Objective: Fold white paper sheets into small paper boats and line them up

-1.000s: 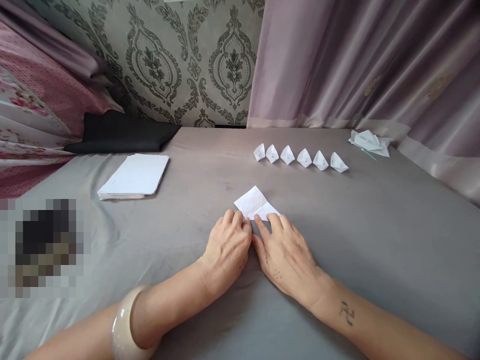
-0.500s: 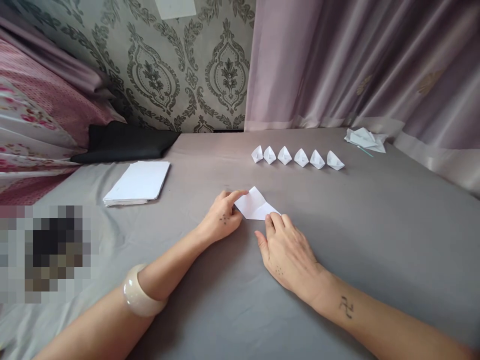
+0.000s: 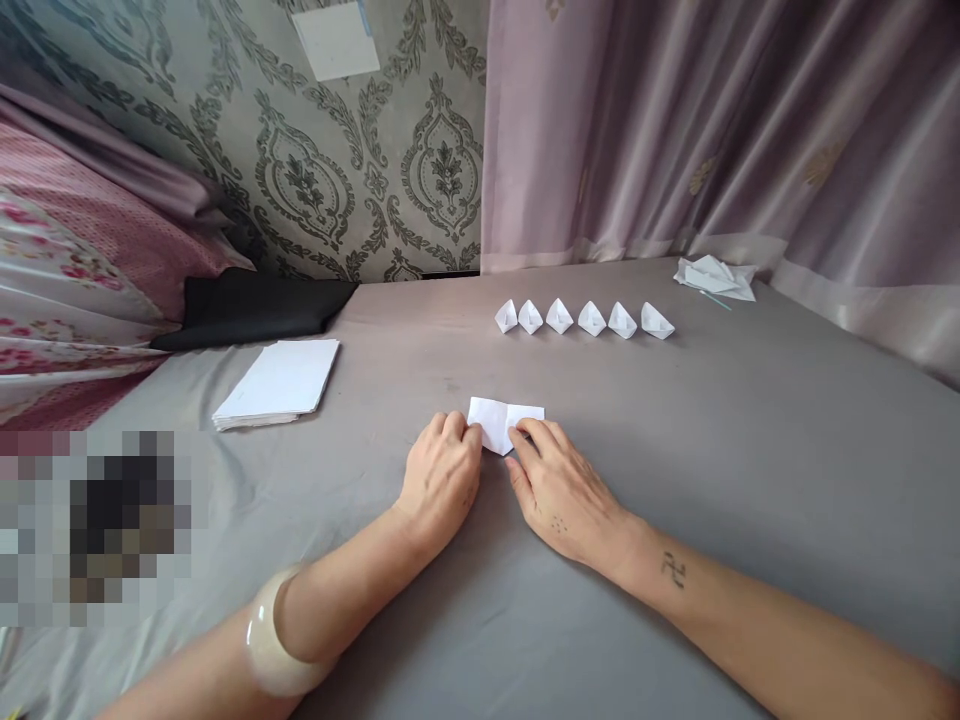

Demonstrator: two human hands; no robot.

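A small folded white paper (image 3: pixel 491 420) lies on the grey cloth between my hands, with a crease down its middle and a pointed lower edge. At its left side, the curled fingers of my left hand (image 3: pixel 442 480) are closed on the edge; the fingertips are partly hidden. My right hand (image 3: pixel 566 490) bends over the right part of the paper and grips it with the fingers, covering its lower right portion. The right thumb rests near the bottom point. Beyond the hands, several folded paper boats (image 3: pixel 559 317) stand in a row.
A stack of white paper (image 3: pixel 277 380) lies to the left, near a folded black cloth (image 3: pixel 255 305). Loose paper pieces (image 3: pixel 716 277) and a thin light-blue stick (image 3: pixel 715 300) lie at the far right by the curtain (image 3: pixel 585 130). Wrinkled grey cloth (image 3: pixel 712 430) covers the surface.
The paper has turned; its raised corner and right-pointing tip have given way to a flatter upper edge. My left hand has rolled over and closed its fingers. The right hand has shifted slightly left.
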